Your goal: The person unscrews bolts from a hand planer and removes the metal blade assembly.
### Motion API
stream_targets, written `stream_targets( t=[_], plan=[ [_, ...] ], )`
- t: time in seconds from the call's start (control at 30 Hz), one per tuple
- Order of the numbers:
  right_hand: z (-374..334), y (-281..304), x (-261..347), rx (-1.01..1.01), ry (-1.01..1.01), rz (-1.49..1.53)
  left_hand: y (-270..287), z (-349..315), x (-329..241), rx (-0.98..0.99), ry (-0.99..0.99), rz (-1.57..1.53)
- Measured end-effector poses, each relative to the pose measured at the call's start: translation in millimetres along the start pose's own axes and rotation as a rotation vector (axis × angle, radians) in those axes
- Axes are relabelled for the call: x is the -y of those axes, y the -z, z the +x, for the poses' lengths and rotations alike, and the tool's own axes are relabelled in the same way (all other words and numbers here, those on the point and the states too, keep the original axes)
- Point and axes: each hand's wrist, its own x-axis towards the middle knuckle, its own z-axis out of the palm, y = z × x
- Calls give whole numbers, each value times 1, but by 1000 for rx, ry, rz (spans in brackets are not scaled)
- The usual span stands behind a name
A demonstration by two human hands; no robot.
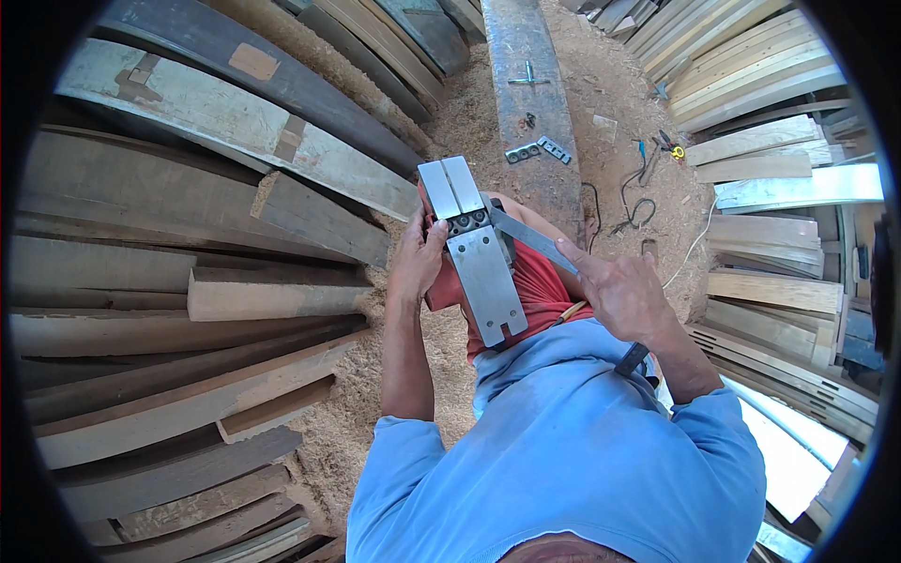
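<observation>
1 downward fisheye view from the head, near left hand [418,255] and right hand [621,293]

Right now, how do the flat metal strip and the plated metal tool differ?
The flat metal strip is narrow; the plated metal tool is broader. The right hand grips the strip; the left hand holds the tool. Both show grey metal.
</observation>
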Motion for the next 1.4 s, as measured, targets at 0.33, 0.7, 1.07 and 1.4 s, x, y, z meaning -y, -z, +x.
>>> stream_targets(
  t=[0.33,0.7,1.07,1.4],
  plan=[
    [1,-3,1,-16,23,-20,0,-4,-6,12,10,-131],
    [-3,5,4,-21,11,-16,1,0,8,-18,-18,-72],
    [-11,5,-16,-44,-39,101,1,-6,-5,76,18,-228],
    [-6,1,-6,1,-65,33,0,-9,-12,72,10,-266]
  ],
)
